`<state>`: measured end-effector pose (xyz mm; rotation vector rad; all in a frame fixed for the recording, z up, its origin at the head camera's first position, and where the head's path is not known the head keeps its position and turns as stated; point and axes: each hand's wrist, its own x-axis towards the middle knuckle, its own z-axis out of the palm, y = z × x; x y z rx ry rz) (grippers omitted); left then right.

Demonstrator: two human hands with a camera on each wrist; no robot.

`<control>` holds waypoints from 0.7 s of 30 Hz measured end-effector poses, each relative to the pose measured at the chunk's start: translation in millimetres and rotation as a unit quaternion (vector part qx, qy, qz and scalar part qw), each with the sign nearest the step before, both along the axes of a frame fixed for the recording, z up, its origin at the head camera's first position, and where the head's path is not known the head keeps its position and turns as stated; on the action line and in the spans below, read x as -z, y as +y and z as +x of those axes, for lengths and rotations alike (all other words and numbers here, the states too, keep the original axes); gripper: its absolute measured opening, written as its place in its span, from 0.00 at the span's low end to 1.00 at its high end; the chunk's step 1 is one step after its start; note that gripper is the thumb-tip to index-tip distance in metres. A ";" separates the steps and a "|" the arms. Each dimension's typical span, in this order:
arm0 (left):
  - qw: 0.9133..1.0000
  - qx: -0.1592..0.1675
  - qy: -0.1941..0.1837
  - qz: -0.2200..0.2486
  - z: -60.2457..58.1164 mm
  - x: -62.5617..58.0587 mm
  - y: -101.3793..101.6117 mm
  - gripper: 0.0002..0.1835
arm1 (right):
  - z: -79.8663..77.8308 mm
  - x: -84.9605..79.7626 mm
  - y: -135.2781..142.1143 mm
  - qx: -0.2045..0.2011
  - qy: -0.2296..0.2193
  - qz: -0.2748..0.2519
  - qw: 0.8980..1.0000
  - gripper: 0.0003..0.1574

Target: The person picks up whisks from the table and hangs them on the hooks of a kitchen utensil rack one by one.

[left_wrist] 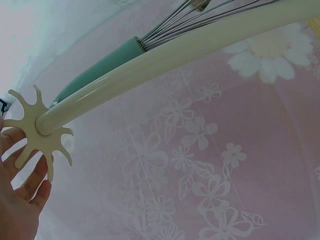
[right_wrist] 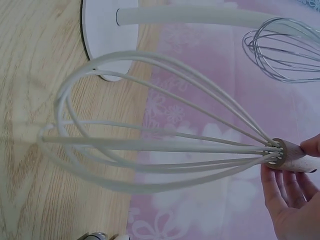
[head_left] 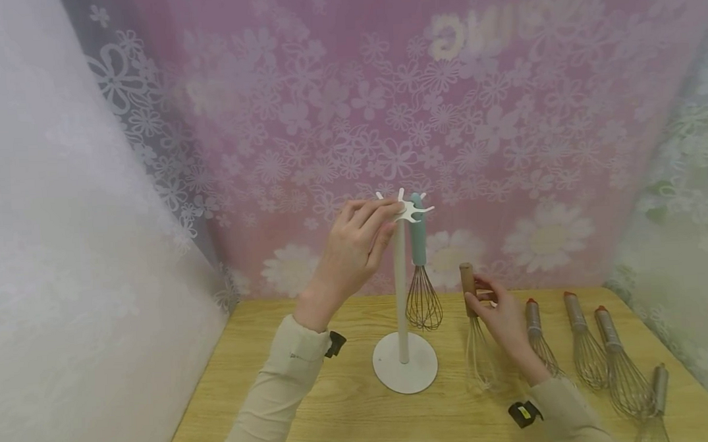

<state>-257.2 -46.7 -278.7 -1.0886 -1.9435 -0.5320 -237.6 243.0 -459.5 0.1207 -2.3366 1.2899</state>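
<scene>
My left hand (head_left: 355,241) grips the hooked top (head_left: 411,210) of a white whisk stand, fingers over the hooks and thumb lower down. The left wrist view shows the fingers (left_wrist: 32,182) among the curved hooks (left_wrist: 37,132). From one hook hangs a whisk with a teal handle (head_left: 418,238) and metal wires. To the right of the stand, my right hand (head_left: 500,313) pinches the wooden handle (head_left: 467,285) of a whisk with pale wires (right_wrist: 145,146). It is held upright, wires down, close over the table.
Several metal whisks lie at the table's right, among them one with a red-tipped handle (head_left: 608,328) and one with a plain metal handle (head_left: 660,385). The stand's round white base (head_left: 406,380) rests on the wooden table (head_left: 332,406). A flowered pink backdrop (head_left: 326,117) rises behind.
</scene>
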 end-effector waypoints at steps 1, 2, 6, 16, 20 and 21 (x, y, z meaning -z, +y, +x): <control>1.000 0.001 0.000 0.001 -0.2 0.1 0.0 0.23 | 0.8 -0.7 -1.2 0.002 0.004 -0.004 1.000 0.30; 1.000 0.001 0.001 0.001 -0.4 0.3 0.0 0.23 | 1.4 -1.3 -2.3 0.003 0.007 -0.010 1.000 0.30; 1.000 0.001 0.004 0.002 0.0 0.3 0.2 0.25 | 3.0 -3.3 -6.0 0.000 0.021 -0.042 0.999 0.30; 1.000 0.001 0.008 0.002 0.7 -0.3 0.7 0.25 | 6.6 -5.4 -11.0 0.015 0.071 -0.102 0.992 0.27; 1.000 0.000 0.007 0.002 -0.3 0.2 0.9 0.27 | 21.0 -24.8 -23.0 0.013 0.091 -0.124 0.988 0.28; 1.000 0.001 0.008 0.003 -0.5 0.1 0.8 0.28 | 24.5 -29.8 -26.0 0.012 0.095 -0.128 0.987 0.28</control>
